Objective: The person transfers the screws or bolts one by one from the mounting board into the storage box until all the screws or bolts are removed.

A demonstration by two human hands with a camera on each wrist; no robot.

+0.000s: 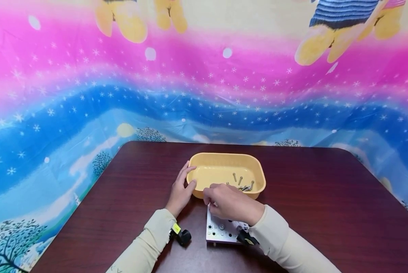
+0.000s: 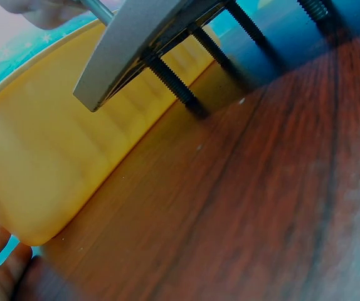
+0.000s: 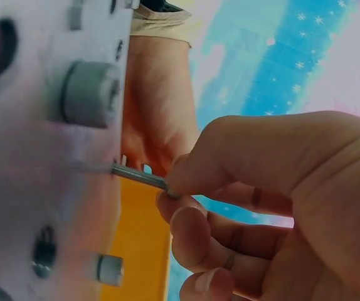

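My left hand (image 1: 181, 191) rests against the left end of a yellow plastic bin (image 1: 214, 172), its fingertips over the rim. Between thumb and index finger, my right hand (image 1: 229, 201) pinches a small metal bolt (image 3: 139, 175) by its head. In the right wrist view the bolt's threaded end points at the face of a silver metal plate (image 1: 221, 237). Other socket-head bolts (image 3: 92, 94) stand in the plate, and there are holes (image 3: 44, 251) beside them. Seen from the left wrist, threaded shanks (image 2: 170, 81) stick out under the plate. The right hand covers its far part.
Several loose bolts (image 1: 246, 187) lie inside the bin toward its right front. The plate sits right in front of the bin on a dark wooden table (image 1: 309, 197). A printed cloth backdrop (image 1: 204, 76) hangs behind the table.
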